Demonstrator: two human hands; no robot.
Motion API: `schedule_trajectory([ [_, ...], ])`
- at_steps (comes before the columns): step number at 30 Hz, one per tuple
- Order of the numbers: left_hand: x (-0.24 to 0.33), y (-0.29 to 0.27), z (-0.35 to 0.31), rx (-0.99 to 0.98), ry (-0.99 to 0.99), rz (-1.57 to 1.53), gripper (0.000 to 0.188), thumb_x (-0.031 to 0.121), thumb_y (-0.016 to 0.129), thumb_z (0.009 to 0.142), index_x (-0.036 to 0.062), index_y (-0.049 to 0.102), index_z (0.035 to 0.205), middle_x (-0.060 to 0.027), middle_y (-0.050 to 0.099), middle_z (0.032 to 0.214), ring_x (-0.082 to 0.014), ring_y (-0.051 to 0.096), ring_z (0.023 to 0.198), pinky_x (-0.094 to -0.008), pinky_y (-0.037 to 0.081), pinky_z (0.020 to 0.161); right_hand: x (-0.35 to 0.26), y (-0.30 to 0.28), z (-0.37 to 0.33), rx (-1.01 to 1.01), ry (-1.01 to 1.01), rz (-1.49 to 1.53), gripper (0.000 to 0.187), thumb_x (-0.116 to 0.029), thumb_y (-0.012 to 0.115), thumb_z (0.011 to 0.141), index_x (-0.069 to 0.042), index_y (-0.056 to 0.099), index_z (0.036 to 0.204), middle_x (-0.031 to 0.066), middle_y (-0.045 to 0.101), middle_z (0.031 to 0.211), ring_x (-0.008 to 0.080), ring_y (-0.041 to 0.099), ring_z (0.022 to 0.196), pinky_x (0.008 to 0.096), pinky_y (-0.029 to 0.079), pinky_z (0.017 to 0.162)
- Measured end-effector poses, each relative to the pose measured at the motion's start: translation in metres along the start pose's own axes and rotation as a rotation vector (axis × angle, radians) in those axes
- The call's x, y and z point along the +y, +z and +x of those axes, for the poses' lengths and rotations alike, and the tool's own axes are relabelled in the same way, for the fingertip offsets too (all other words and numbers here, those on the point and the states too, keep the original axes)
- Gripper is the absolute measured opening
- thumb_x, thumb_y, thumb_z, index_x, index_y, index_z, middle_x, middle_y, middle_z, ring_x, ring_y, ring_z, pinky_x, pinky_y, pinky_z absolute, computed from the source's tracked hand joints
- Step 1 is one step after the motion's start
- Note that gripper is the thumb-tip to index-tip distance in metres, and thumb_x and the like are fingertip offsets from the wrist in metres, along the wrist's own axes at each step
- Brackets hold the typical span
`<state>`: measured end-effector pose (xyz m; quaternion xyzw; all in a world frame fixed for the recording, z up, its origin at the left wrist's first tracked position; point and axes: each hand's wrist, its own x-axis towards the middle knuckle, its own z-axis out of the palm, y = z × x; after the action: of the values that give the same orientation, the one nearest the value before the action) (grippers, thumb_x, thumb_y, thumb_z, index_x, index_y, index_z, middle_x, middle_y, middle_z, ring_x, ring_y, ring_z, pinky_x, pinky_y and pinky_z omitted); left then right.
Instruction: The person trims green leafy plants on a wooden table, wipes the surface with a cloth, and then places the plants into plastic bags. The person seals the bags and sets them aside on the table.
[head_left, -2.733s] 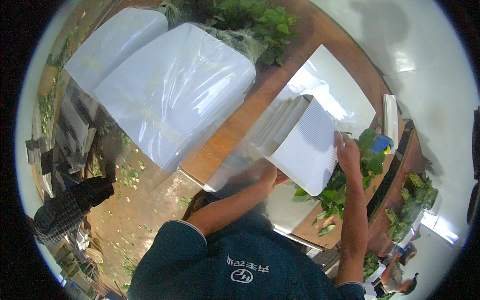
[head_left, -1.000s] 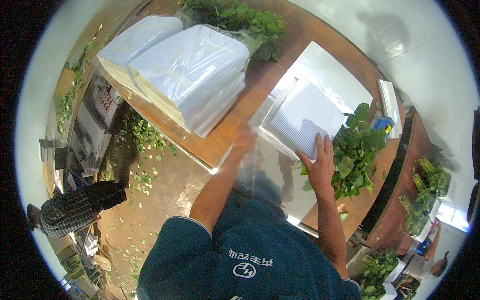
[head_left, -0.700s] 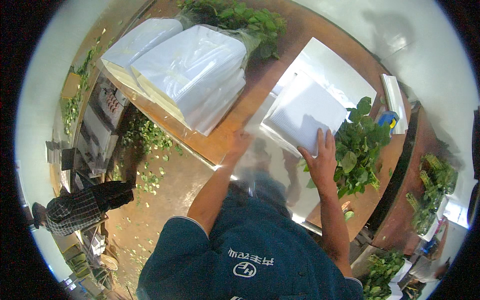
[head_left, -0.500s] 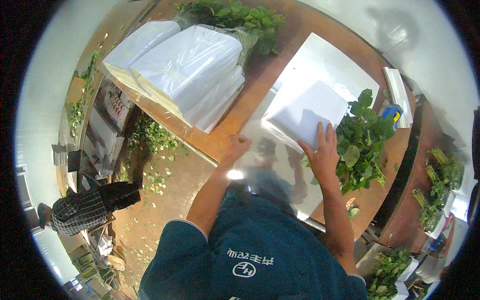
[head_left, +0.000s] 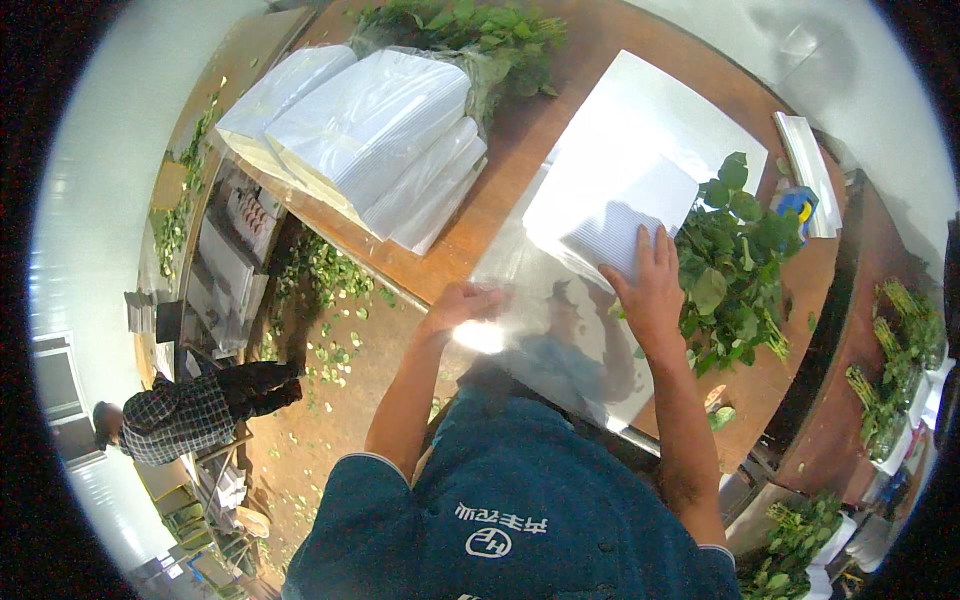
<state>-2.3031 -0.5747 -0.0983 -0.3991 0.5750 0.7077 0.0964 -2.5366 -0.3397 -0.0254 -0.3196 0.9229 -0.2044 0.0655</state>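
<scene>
A white corrugated paper wrap [head_left: 640,195] lies on a larger white sheet [head_left: 625,85], with a bunch of leafy green stems [head_left: 730,285] sticking out at its right side. My right hand [head_left: 648,285] rests flat on the wrap's near right corner, thumb spread away from the fingers. Beneath and in front of the wrap spreads a shiny clear plastic sheet [head_left: 590,335]. At its left edge my left hand [head_left: 465,303] is closed in a pinch, seemingly on the film; the fingertips are blurred.
Several white-wrapped bundles in clear film [head_left: 370,130] lie at the table's far left, leaves [head_left: 470,40] behind them. A blue-and-yellow tape dispenser [head_left: 797,210] sits by white strips [head_left: 810,165] at right. Another person [head_left: 180,420] stands at left. Fallen leaves [head_left: 335,355] litter the floor.
My left hand has shifted slightly left and down, the plastic sheet's glare moving with it. My right hand stays on the wrap. The view has shifted a little.
</scene>
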Motion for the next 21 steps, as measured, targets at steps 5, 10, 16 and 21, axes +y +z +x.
schedule_trajectory([
  [5, 0.054, 0.017, 0.001, -0.114, 0.160, -0.446, 0.025, 0.030, 0.072, 0.098, 0.0053, 0.069, 0.093, -0.0024, 0.064, 0.079, -0.0135, 0.061, 0.075, -0.0282, 0.049, 0.068, -0.006, -0.014, 0.001, -0.046, 0.032, 0.005, 0.081, -0.045, 0.076, 0.089, -0.003, 0.045, 0.151, 0.0258, 0.037, 0.159, 0.0454, 0.036, 0.146, 0.0528, 0.048, 0.108],
  [10, 0.101, 0.037, 0.010, -0.208, 0.245, -0.685, 0.023, 0.030, 0.068, 0.101, 0.0086, 0.067, 0.094, -0.0011, 0.062, 0.084, -0.0137, 0.059, 0.079, -0.0290, 0.048, 0.071, -0.046, -0.051, -0.019, -0.067, 0.022, 0.136, 0.078, -0.047, 0.075, 0.090, -0.002, 0.048, 0.149, 0.0271, 0.046, 0.153, 0.0425, 0.043, 0.142, 0.0481, 0.042, 0.113],
  [16, 0.132, 0.038, 0.030, -0.291, 0.275, -0.800, 0.020, 0.025, 0.067, 0.101, 0.0060, 0.071, 0.101, -0.0103, 0.075, 0.093, -0.0182, 0.072, 0.081, -0.0297, 0.057, 0.069, -0.085, -0.045, -0.064, -0.154, 0.136, 0.151, 0.046, -0.033, 0.074, 0.093, -0.004, 0.066, 0.128, 0.0224, 0.066, 0.128, 0.0361, 0.064, 0.119, 0.0443, 0.052, 0.099],
  [21, 0.142, 0.032, 0.040, -0.326, 0.204, -0.732, 0.019, 0.022, 0.065, 0.102, 0.0044, 0.072, 0.103, -0.0117, 0.076, 0.097, -0.0189, 0.073, 0.087, -0.0301, 0.058, 0.074, -0.034, -0.069, -0.072, -0.030, 0.252, 0.271, 0.019, -0.019, 0.064, 0.097, -0.008, 0.074, 0.109, 0.0176, 0.073, 0.101, 0.0385, 0.070, 0.093, 0.0467, 0.055, 0.083],
])
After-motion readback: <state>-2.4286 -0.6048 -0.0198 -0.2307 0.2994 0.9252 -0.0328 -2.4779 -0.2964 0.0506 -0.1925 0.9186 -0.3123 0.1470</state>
